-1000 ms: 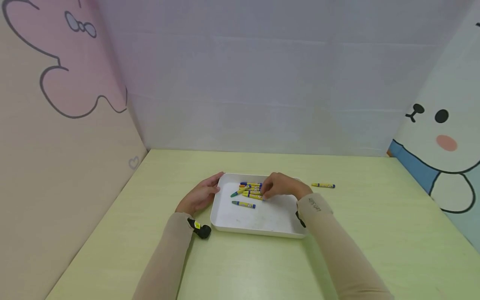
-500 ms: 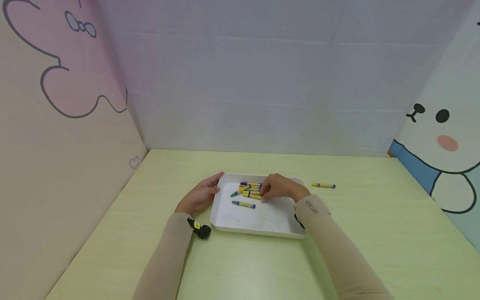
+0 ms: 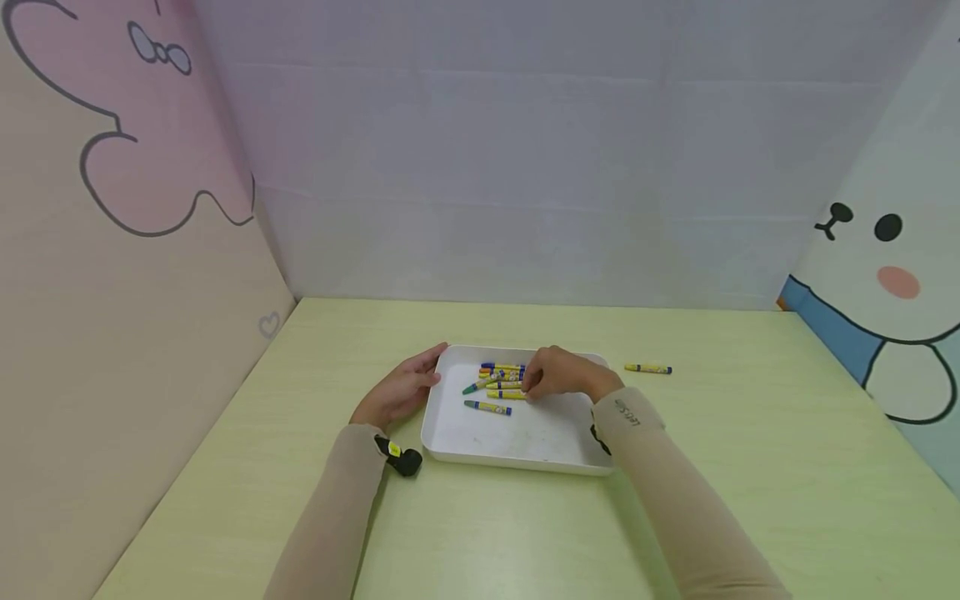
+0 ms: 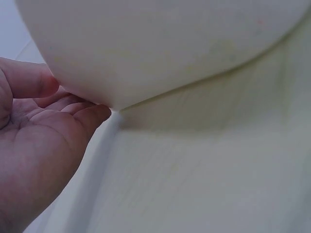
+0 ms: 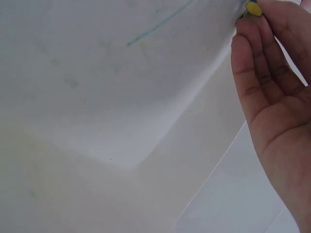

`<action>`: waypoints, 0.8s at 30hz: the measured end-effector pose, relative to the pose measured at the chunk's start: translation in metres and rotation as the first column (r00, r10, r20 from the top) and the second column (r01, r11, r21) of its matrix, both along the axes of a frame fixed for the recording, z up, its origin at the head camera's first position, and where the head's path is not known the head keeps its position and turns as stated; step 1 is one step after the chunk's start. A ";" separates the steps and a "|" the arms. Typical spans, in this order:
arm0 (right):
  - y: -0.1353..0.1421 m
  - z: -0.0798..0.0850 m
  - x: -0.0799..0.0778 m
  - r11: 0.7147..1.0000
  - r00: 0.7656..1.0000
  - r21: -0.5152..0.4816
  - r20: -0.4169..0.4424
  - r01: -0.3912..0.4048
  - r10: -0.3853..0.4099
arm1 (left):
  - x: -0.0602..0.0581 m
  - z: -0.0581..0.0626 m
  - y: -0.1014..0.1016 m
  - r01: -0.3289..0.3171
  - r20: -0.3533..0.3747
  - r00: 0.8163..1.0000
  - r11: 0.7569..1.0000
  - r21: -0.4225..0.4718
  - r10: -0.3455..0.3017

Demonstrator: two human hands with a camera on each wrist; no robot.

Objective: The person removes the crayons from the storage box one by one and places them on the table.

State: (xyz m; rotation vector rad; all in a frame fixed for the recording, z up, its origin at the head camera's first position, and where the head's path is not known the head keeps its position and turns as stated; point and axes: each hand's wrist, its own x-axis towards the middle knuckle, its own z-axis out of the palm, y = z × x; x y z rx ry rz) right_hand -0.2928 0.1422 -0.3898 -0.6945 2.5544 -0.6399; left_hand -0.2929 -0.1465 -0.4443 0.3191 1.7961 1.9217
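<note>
A white tray lies on the table, holding several crayons in yellow wrappers. My left hand grips its left rim; the left wrist view has the thumb and fingers at the tray's edge. Inside the tray, my right hand pinches the right end of a yellow crayon, whose end shows between thumb and fingers in the right wrist view. Behind it are other crayons, including a blue-tipped crayon, their right ends partly hidden by the hand. A green-tipped crayon slants across the row; another green crayon lies apart in front.
One loose yellow crayon is on the pale table, right of the tray. Walls with cartoon drawings enclose the table at the left, back and right. Coloured marks streak the tray floor in the right wrist view.
The pinched yellow crayon has turned to lie straighter, with a wider gap from the crayon behind it. My right hand shifted only slightly; my left hand stayed at the rim.
</note>
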 end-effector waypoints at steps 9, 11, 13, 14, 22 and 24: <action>0.003 0.006 0.000 1.000 1.000 -0.002 -0.002 -0.003 0.003 | -0.002 -0.003 -0.001 0.009 0.006 1.000 1.000 0.018 -0.009; 0.004 0.007 0.000 1.000 1.000 -0.008 -0.004 -0.012 0.012 | -0.003 -0.004 -0.001 0.016 0.004 1.000 0.999 0.028 -0.016; 0.005 0.008 -0.001 1.000 1.000 -0.013 -0.006 -0.015 0.015 | -0.003 -0.004 -0.001 0.022 0.004 1.000 0.999 0.036 -0.022; 0.006 0.009 -0.001 1.000 1.000 -0.016 -0.005 -0.017 0.016 | -0.003 -0.004 -0.001 0.023 0.004 1.000 0.999 0.039 -0.023; 0.013 0.018 0.001 0.999 0.999 -0.040 -0.018 -0.028 0.027 | -0.003 -0.005 -0.002 0.028 0.006 1.000 0.998 0.058 -0.029; 0.016 0.022 0.002 0.999 0.999 -0.043 -0.022 -0.029 0.029 | -0.004 -0.005 -0.001 0.027 0.011 1.000 0.998 0.062 -0.028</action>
